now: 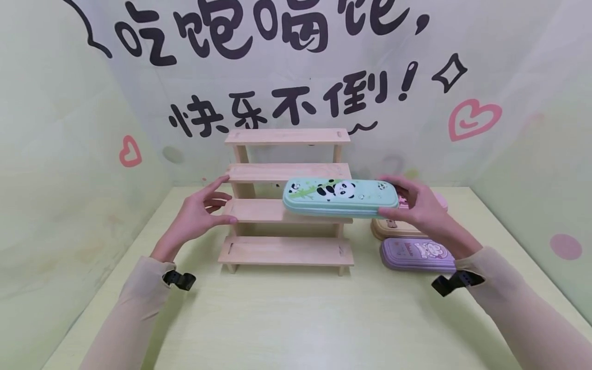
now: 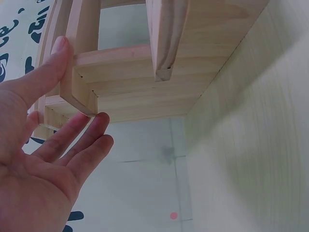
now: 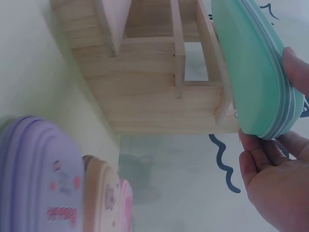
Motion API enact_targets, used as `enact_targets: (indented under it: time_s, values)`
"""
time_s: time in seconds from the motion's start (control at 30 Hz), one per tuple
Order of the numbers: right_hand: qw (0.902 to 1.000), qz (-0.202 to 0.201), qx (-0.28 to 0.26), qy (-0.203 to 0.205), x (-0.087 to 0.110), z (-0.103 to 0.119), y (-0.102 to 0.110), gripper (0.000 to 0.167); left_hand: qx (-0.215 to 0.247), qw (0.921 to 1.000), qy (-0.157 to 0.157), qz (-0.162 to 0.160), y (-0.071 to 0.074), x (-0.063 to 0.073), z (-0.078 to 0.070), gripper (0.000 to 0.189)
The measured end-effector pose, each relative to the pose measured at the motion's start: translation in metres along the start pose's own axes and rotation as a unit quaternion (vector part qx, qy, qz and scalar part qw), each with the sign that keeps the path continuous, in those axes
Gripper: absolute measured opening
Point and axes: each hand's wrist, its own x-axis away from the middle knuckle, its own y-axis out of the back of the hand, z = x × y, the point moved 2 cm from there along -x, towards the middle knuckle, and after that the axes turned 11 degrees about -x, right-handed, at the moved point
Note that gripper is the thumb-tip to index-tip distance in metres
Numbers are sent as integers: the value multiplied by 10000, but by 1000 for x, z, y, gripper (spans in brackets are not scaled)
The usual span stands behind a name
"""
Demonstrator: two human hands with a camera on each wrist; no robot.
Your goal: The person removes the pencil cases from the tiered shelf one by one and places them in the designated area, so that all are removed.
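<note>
My right hand (image 1: pixel 418 205) grips the right end of a mint-green zippered pencil case (image 1: pixel 319 191) with a panda print. The right wrist view shows the thumb on one side of the case (image 3: pixel 256 72) and the fingers under its end. It hangs level in front of the middle tiers of a four-tier wooden display rack (image 1: pixel 287 252). At the rack's left side, my left hand (image 1: pixel 199 210) holds the end of a middle tier. In the left wrist view, its thumb lies on the board's edge (image 2: pixel 79 92) and the fingertips (image 2: pixel 100 120) are at the corner.
Right of the rack, a purple pencil case (image 1: pixel 418 254) lies on the pale table (image 1: pixel 287 318). Behind it are a tan case (image 1: pixel 386 228) and a pink case (image 1: pixel 441 200), partly hidden by my right hand. A printed backdrop (image 1: pixel 296 77) stands behind the rack.
</note>
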Motion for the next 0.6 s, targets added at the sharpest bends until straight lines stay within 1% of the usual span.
enact_targets:
  time_s: [0.27,0.33,0.5,0.6]
  values:
    - [9993,18,170,322,34,-10,14,63,19,10000,-15,14,-2,0,-1,108]
    - [9992,58,69,386,41,-13,18,65,20,10000,-2,18,-2,-1,-1,107]
    - [9997,21,-160,180,56,-21,28,67,4,10000,-16,2,-2,-1,-1,107]
    - [9999,-37,-80,62,64,-22,33,67,-3,10000,-42,-27,-1,0,-1,107]
